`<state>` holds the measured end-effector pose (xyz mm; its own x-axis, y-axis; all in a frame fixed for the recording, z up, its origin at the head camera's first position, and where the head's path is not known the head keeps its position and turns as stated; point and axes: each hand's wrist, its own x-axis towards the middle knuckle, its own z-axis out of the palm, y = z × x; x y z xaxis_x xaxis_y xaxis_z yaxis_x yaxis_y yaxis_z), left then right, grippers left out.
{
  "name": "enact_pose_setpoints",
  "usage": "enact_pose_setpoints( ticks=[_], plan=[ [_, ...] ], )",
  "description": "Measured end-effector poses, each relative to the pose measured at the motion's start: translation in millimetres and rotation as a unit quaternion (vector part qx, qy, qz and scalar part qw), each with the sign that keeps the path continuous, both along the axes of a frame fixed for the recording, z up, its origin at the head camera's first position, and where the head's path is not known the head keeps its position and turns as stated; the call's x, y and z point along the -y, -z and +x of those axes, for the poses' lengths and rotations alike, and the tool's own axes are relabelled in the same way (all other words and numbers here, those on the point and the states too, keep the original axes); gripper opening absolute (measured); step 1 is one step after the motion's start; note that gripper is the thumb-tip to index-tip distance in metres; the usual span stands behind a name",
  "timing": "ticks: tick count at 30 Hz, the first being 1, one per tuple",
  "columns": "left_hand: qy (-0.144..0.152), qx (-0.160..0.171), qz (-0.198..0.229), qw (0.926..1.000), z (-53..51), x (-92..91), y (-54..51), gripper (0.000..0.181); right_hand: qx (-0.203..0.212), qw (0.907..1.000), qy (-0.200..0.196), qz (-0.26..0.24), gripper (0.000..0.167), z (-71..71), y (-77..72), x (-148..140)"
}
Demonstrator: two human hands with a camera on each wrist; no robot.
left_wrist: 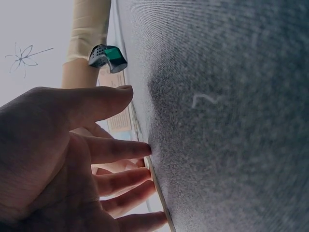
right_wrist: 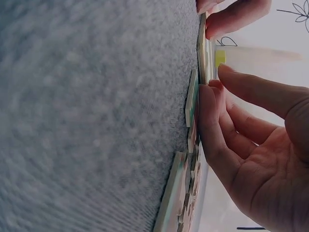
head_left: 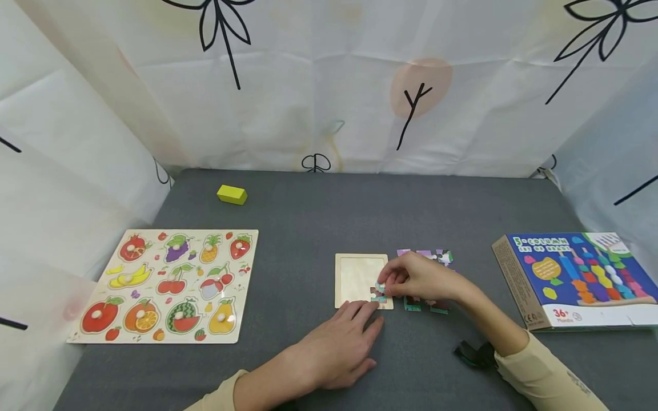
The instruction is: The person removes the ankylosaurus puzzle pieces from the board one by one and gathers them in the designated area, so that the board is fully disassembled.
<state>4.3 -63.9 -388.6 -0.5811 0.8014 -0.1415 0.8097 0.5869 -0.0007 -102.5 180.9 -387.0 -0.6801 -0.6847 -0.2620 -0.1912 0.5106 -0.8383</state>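
Note:
A small square wooden puzzle tray (head_left: 353,275) lies at the middle of the grey table. Colourful jigsaw pieces (head_left: 378,297) sit in its lower right corner. There my right hand (head_left: 422,276) pinches a jigsaw piece (head_left: 380,287) between thumb and fingertips; most of that piece is hidden. My left hand (head_left: 339,345) rests its fingertips on the near edge of the tray, fingers extended and thumb apart. Loose jigsaw pieces (head_left: 413,304) lie right of the tray, partly under my right hand. Seen low in the right wrist view, several flat pieces (right_wrist: 174,193) rest on the cloth.
A fruit picture board (head_left: 205,285) lies on the left, with a yellow block (head_left: 232,194) behind it. On the right is a blue game box (head_left: 581,279). A black strap-like object (head_left: 475,355) is by the right forearm. White patterned cloth walls (head_left: 308,85) surround the table.

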Motion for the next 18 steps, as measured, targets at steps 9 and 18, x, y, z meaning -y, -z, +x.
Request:
enact_pose_setpoints(
  ticks=[9, 18],
  plan=[
    [0.007, -0.012, 0.01, 0.9999, -0.5, 0.7, 0.8, 0.063, -0.008, 0.9999, 0.003, 0.006, 0.013, -0.8, -1.1, 4.5],
    [0.013, -0.019, 0.017, 0.9996, -1.3, 1.7, 1.1, 0.061, -0.031, 0.9995, -0.006, 0.007, 0.013, -1.9, -2.2, 5.7]
  ],
)
